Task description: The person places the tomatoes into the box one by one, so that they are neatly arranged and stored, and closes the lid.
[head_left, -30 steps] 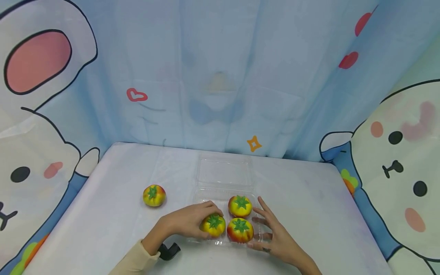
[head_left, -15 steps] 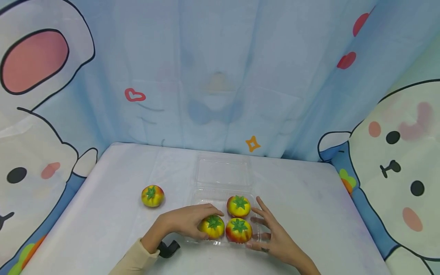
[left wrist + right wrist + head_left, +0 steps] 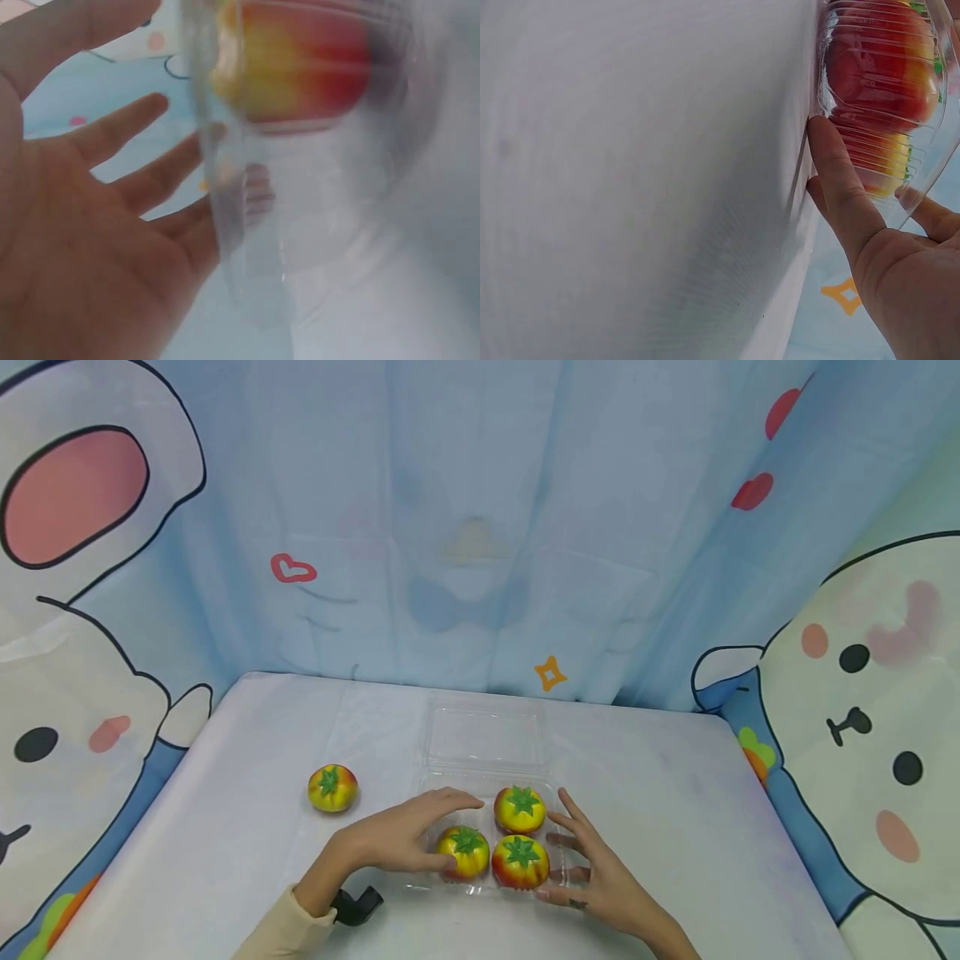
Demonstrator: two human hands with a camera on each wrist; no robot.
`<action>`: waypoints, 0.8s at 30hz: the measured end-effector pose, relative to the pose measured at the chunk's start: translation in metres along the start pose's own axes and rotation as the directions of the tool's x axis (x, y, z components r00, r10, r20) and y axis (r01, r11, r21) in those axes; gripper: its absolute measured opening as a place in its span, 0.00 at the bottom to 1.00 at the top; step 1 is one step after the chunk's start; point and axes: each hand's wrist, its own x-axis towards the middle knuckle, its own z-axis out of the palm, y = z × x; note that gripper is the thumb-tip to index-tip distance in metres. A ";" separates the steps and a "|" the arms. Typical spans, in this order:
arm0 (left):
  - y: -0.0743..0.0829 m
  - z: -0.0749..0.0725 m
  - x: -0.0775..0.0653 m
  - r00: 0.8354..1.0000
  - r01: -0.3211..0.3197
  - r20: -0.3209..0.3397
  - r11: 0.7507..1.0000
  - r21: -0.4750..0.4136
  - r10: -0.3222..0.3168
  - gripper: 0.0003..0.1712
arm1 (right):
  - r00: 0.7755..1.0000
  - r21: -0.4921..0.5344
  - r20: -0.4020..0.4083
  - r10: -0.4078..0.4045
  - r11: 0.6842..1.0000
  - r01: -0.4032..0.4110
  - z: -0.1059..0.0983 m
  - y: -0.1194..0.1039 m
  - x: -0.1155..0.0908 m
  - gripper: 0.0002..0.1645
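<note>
Three red-and-yellow tomato-like fruits with green leafy tops sit in a clear plastic clamshell box (image 3: 450, 785), whose lid lies flipped back behind it. The front left fruit (image 3: 467, 853) is beside my left hand (image 3: 390, 835), its fingers spread and its thumb over the fruit's left side. In the left wrist view the left palm (image 3: 97, 247) holds nothing. My right hand (image 3: 600, 877) rests its fingers against the box's right wall, next to the front right fruit (image 3: 521, 862) and the back right fruit (image 3: 520, 810). The right wrist view shows fingertips (image 3: 829, 142) touching the box.
Left of the box, a fourth similar fruit (image 3: 333, 788) lies on the white tablecloth (image 3: 675, 810). A blue curtain (image 3: 480, 468) with cartoon prints hangs behind the table. A black device (image 3: 358, 907) is strapped at the left wrist.
My left hand has let go of the front left fruit, spreading its fingers and drawing slightly left. The fruit stays in the box. My right hand keeps its place at the box's side.
</note>
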 end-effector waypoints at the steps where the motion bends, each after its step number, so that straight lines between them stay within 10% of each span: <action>1: 0.000 -0.002 -0.003 1.000 -0.001 -0.031 1.000 -0.008 0.001 0.43 | 1.000 -0.002 0.001 0.001 1.000 -0.001 0.000 0.000 0.000 0.69; 6: -0.002 -0.019 -0.025 0.975 -0.018 -0.220 1.000 -0.004 0.016 0.39 | 1.000 -0.007 0.014 -0.017 1.000 0.017 -0.002 0.000 -0.001 0.64; 13: -0.022 -0.050 -0.070 0.890 0.096 -0.451 0.994 0.050 -0.064 0.39 | 0.999 -0.004 0.025 -0.035 0.999 0.035 -0.003 0.002 -0.001 0.63; 24: -0.079 -0.070 -0.123 0.838 0.193 -0.515 0.981 -0.026 -0.178 0.41 | 0.999 -0.008 0.026 -0.025 1.000 0.025 -0.004 -0.001 -0.003 0.64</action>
